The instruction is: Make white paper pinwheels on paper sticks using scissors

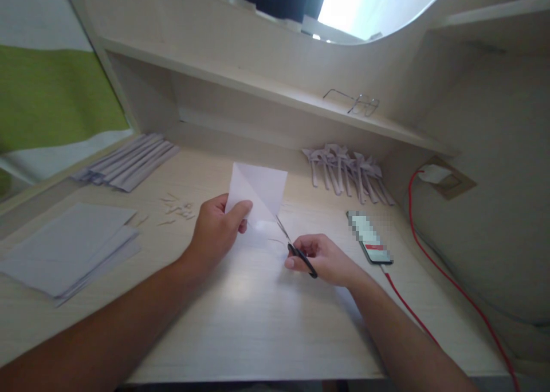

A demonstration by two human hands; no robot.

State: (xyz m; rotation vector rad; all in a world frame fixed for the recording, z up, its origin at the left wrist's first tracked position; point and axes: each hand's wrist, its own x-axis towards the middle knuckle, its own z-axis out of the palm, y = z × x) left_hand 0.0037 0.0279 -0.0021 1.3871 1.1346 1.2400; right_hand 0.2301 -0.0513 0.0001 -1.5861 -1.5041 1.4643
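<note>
My left hand (pixel 221 223) pinches a square sheet of white paper (pixel 264 188) by its lower left side, thumb in front. A diagonal crease runs across the sheet from its upper left corner. In my right hand (pixel 320 257) are black-handled scissors (pixel 301 255), my fingers closed around the handles. Their blades point up and left, with the tips at the paper's lower right corner. Whether the blades have entered the paper I cannot tell. Both hands are held above the middle of the pale wooden desk (pixel 240 334).
White sheets (pixel 77 243) lie stacked at the left, with rolled paper sticks (pixel 129 160) behind them. Small pale slivers (pixel 176 210) are scattered nearby. Several paper pinwheels (pixel 344 171) lie at the back right. A phone (pixel 369 237) with a red cable (pixel 412 309) is at the right; glasses (pixel 363 104) rest on the shelf.
</note>
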